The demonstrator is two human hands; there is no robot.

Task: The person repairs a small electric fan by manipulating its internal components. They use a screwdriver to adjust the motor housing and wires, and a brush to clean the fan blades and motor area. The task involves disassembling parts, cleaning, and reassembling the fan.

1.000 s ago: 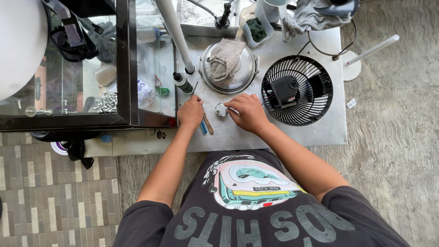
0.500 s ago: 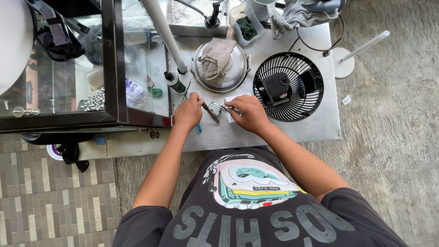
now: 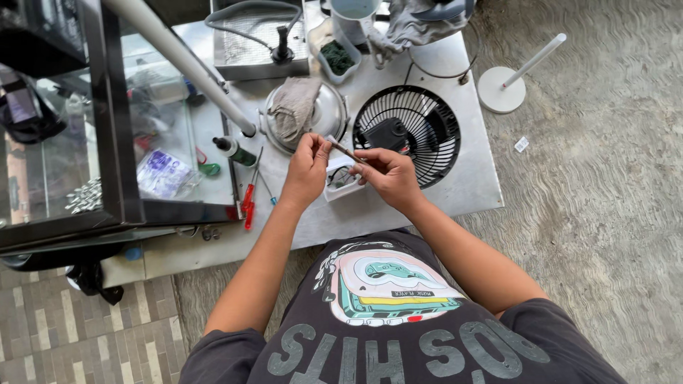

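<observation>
Since the earlier frame you have lifted both hands off the metal table (image 3: pixel 455 192) and drawn them together at the frame's centre. Your left hand (image 3: pixel 306 171) pinches something too small to make out, fingers closed; your right hand (image 3: pixel 388 174) grips a thin brown tool (image 3: pixel 347 151), its tip touching the left fingertips. Below them sits a small white tray (image 3: pixel 340 181); a black fan (image 3: pixel 409 131) lies just right.

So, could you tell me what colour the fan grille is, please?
Black; the fan grille shows best in the head view.
</observation>
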